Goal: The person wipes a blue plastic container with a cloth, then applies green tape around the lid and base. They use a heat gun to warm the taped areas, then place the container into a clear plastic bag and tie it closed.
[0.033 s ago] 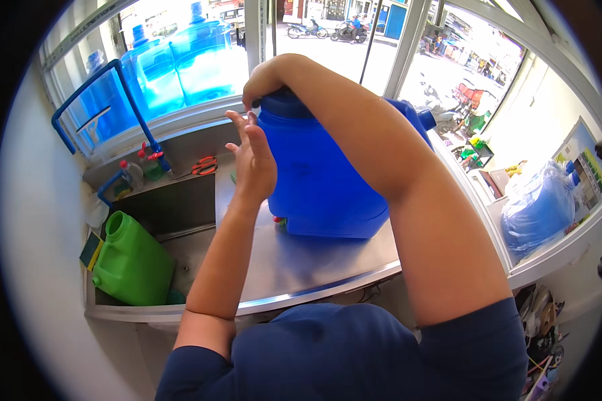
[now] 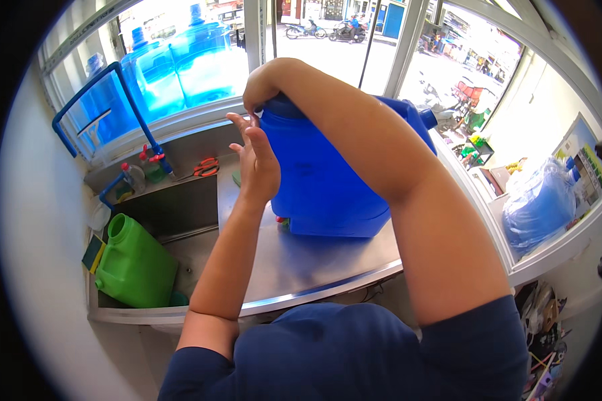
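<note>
A large blue jug [image 2: 328,174] stands upright on the steel counter, its upper part partly behind my right arm. My right hand [image 2: 264,83] reaches over the top, fingers bent down round the left side of the dark cap [image 2: 281,107]; part of its grip is hidden. My left hand [image 2: 256,157] is raised beside the jug's left side. Its fingers are stretched and apart, their tips close to the cap and my right fingers. A capped blue spout [image 2: 428,119] sticks out at the jug's right shoulder.
A green jug [image 2: 137,264] without a lid leans in the sink [image 2: 187,207] at left. Behind are orange-handled scissors [image 2: 206,167], small bottles [image 2: 134,177] and a blue pipe [image 2: 130,100]. Clear blue water containers [image 2: 187,67] stand by the window. A plastic-wrapped blue container [image 2: 542,207] sits at right.
The view has shifted slightly. Both hands stay at the top of the blue jug, with hardly any movement.
</note>
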Demonstrator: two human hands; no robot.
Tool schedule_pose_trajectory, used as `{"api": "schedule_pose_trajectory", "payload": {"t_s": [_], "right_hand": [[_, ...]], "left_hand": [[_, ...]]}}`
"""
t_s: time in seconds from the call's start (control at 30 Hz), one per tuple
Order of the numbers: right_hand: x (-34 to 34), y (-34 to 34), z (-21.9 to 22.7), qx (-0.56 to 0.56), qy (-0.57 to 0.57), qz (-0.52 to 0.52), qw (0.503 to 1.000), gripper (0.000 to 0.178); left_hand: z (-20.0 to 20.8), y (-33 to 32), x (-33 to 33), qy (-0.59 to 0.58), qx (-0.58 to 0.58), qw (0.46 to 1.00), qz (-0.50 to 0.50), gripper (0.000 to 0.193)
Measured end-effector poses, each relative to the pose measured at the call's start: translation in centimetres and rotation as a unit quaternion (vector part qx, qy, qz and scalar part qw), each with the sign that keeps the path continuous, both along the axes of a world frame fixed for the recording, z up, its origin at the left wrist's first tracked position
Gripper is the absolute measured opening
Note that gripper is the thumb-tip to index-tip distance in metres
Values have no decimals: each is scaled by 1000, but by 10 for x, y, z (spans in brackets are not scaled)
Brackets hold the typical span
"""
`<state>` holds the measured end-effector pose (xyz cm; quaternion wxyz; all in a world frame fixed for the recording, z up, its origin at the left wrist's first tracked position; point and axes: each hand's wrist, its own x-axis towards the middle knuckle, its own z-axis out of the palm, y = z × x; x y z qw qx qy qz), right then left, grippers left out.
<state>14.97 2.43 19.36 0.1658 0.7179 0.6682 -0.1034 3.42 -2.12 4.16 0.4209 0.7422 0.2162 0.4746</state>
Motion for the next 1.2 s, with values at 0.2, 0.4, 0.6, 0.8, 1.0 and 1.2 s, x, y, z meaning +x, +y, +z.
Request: {"api": "schedule_pose_trajectory", "payload": {"t_s": [0.2, 0.4, 0.6, 0.8, 1.0, 1.2], "right_hand": [[-31, -103, -91, 570, -217, 36, 792, 64], [3, -112, -7, 295, 154, -118, 936, 99], [-29, -100, -98, 602, -86, -159, 778, 67], [-21, -122, -195, 618, -212, 38, 756, 62], [6, -266, -346, 318, -28, 12, 948, 56], [78, -286, -296, 667, -157, -52, 727, 51]], "left_hand": [[-7, 24, 6, -132, -119, 965, -191, 116], [2, 38, 12, -135, -172, 948, -231, 127], [8, 43, -6, -142, -239, 913, -299, 126], [-26, 35, -40, -97, -115, 968, -202, 112], [-88, 28, -52, 66, -155, 963, -211, 106], [-108, 14, -42, 90, -142, 947, -274, 106]]}}
